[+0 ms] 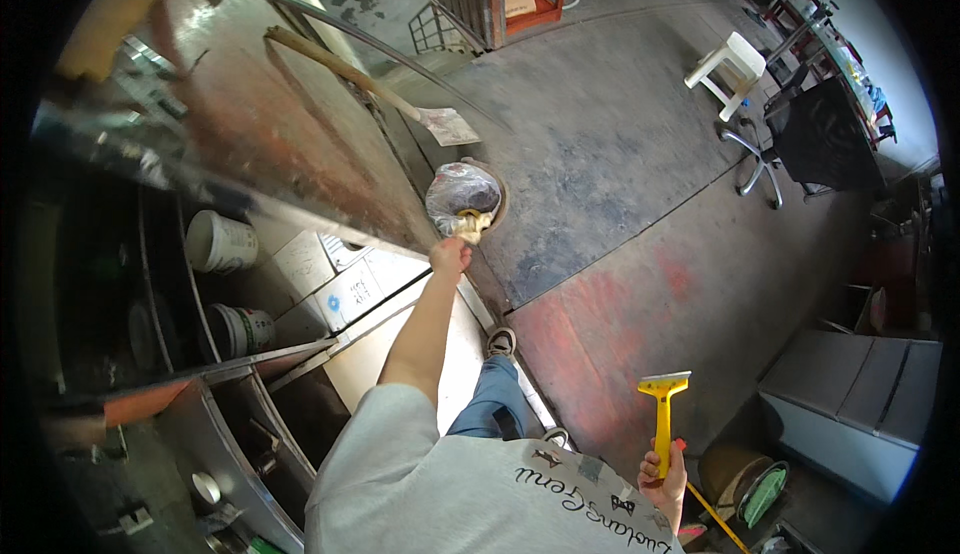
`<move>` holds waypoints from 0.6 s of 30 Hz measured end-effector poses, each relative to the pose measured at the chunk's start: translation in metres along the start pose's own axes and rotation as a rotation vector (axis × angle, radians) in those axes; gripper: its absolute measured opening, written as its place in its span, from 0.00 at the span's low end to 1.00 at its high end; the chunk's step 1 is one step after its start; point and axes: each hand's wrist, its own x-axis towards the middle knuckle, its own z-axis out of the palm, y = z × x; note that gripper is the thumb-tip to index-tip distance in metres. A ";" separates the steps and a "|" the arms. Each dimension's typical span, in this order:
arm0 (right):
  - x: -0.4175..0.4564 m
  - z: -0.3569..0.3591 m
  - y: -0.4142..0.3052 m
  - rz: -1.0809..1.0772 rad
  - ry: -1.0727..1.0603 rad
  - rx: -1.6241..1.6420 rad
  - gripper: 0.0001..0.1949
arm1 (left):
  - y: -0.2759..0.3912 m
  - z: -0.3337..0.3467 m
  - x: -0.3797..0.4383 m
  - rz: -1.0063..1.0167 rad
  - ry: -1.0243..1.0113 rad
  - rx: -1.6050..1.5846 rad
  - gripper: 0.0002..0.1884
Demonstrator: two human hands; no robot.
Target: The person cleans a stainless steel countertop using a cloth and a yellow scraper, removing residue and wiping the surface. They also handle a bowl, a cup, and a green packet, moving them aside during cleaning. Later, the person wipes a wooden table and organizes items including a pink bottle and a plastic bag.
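My left hand (451, 256) reaches out and grips a crumpled pale-yellow wad (471, 228), possibly tape or film, at the near rim of a round bin (502, 192). A clear plastic bag (450, 183) lines the bin. Inside the bin, a yellow ring-like piece shows beside the wad. Down at the right, my right hand (660, 480) is closed around the handle of a yellow scraper (663, 411), whose wide metal blade points away from me. Something small and red shows by that thumb; its kind is unclear.
A wooden-handled shovel (450, 126) leans by the bin, next to a large tilted panel (300, 149). White buckets (223, 241) stand in compartments at left. Beyond are a white plastic stool (731, 66) and a black swivel chair (821, 134). Grey boxes (840, 404) sit at right.
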 end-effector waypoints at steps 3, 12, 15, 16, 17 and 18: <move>0.008 0.053 -0.003 -0.029 -0.028 -0.066 0.18 | 0.015 0.014 0.048 0.057 0.225 0.179 0.13; 0.049 0.173 -0.001 -0.398 -0.103 -0.555 0.15 | 0.004 -0.002 -0.001 -0.358 -0.267 -0.134 0.17; 0.057 0.216 0.004 -0.717 0.100 -0.787 0.16 | -0.004 -0.010 -0.028 -0.376 -0.364 -0.054 0.17; 0.060 0.224 0.005 -0.859 0.070 -0.827 0.17 | -0.002 -0.009 -0.036 -0.401 -0.393 0.002 0.17; 0.059 0.227 0.006 -0.999 0.041 -0.869 0.20 | -0.001 -0.008 -0.045 -0.426 -0.423 0.058 0.18; 0.055 0.231 0.005 -0.984 0.069 -0.902 0.21 | 0.006 -0.006 -0.053 -0.438 -0.447 0.118 0.18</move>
